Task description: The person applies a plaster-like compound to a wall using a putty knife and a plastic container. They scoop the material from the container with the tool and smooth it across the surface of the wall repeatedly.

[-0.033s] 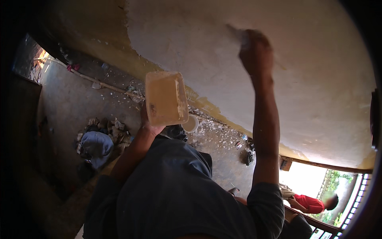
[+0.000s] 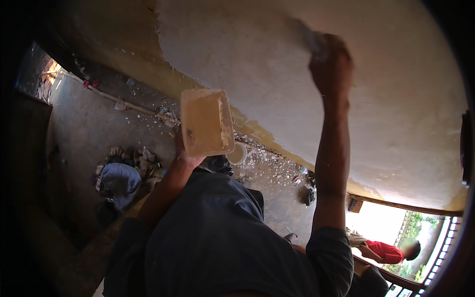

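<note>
Right hand point(image 2: 331, 63) farther along smooth wall point(image 2: 257, 64)

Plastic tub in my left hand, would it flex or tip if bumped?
The tub looks translucent and thin-walled, so it may flex slightly. Its tan contents could shift, though I can't tell how runny they are. Your left hand supports its near left side, so bumping the far end might tip it.
</note>
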Motion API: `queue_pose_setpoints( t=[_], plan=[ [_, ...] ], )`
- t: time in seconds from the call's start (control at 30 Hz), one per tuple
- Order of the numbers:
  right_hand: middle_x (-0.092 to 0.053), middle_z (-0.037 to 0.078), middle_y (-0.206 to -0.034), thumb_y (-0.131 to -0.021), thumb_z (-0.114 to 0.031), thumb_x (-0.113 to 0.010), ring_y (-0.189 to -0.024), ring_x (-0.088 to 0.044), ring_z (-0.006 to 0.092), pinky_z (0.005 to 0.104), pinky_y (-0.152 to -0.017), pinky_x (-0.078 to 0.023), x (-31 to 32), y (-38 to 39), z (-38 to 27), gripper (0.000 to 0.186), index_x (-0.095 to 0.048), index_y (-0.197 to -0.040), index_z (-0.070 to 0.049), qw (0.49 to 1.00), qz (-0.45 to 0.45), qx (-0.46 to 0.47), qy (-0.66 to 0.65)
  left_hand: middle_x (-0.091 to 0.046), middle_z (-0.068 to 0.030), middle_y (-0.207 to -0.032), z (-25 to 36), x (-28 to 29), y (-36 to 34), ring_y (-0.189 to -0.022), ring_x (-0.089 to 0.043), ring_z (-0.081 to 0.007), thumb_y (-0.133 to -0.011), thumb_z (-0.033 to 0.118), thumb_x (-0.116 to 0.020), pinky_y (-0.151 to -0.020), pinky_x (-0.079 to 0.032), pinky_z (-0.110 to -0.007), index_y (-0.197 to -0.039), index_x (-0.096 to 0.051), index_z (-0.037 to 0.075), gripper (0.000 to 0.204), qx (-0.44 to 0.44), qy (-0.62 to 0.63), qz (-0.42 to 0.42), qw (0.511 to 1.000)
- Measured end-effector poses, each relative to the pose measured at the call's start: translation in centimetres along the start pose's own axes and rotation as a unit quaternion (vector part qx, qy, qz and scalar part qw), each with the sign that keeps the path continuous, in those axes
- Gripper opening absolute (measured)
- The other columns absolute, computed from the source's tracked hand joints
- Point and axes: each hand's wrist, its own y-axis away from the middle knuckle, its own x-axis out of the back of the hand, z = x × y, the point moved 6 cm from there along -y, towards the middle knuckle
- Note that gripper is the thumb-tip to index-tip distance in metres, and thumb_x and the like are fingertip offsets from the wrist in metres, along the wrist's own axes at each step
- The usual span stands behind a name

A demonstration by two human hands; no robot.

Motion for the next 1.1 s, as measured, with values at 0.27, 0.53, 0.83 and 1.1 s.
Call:
queue_pose_setpoints(
  t=[0.27,0.53,0.83,1.1],
  plan=[
    [-0.065,0.026,-0.083,-0.081,-0.02,-0.067,-0.08,-0.063,0.0459,0.05,-0.07,-0.051,-9.9,14.6,-0.6,0.03,-0.055,-0.101,-0.001,0.92,-0.193,-0.323,-0.109,-0.058,-0.009,-0.124,-1.3,-0.7,-0.5,-0.113,-0.057,-0.0299,-0.096,0.04,-0.043,-0.097,-0.045,-0.049,-0.13,-0.052,0.012,0.046,0.052,0.048,-0.064,0.995],
    [-0.064,0.024,-0.075,-0.082,-0.014,-0.059,-0.071,-0.063,0.0456,0.0536,-0.064,-0.051,-16.3,19.9,-0.3,0.018,-0.047,-0.092,-0.005,0.896,-0.158,-0.408,-0.076,-0.06,-0.0092,-0.122,-0.4,0.2,-0.8,-0.112,-0.058,-0.0294,-0.095,0.042,-0.044,-0.097,-0.045,-0.047,-0.126,-0.055,0.011,0.045,0.067,-0.014,-0.034,0.997],
    [-0.068,0.023,-0.083,-0.085,-0.024,-0.065,-0.077,-0.068,0.0358,0.0444,-0.067,-0.053,-5.8,28.3,9.5,0.023,-0.059,-0.092,-0.003,0.822,-0.054,-0.567,0.012,-0.06,-0.0081,-0.122,-1.4,-0.3,-0.6,-0.114,-0.057,-0.0286,-0.093,0.042,-0.046,-0.098,-0.044,-0.048,-0.129,-0.053,0.011,0.048,0.082,-0.026,-0.008,0.996],
    [-0.07,0.011,-0.095,-0.083,0.003,-0.063,-0.09,-0.068,0.0235,0.0385,-0.086,-0.052,2.0,21.5,-0.4,0.01,-0.068,-0.088,-0.004,0.933,0.043,-0.255,-0.249,-0.058,-0.013,-0.124,-3.5,-1.1,-1.8,-0.112,-0.059,-0.0305,-0.094,0.039,-0.045,-0.095,-0.049,-0.048,-0.133,-0.047,0.007,0.051,0.102,-0.014,-0.073,0.992]
  ],
)
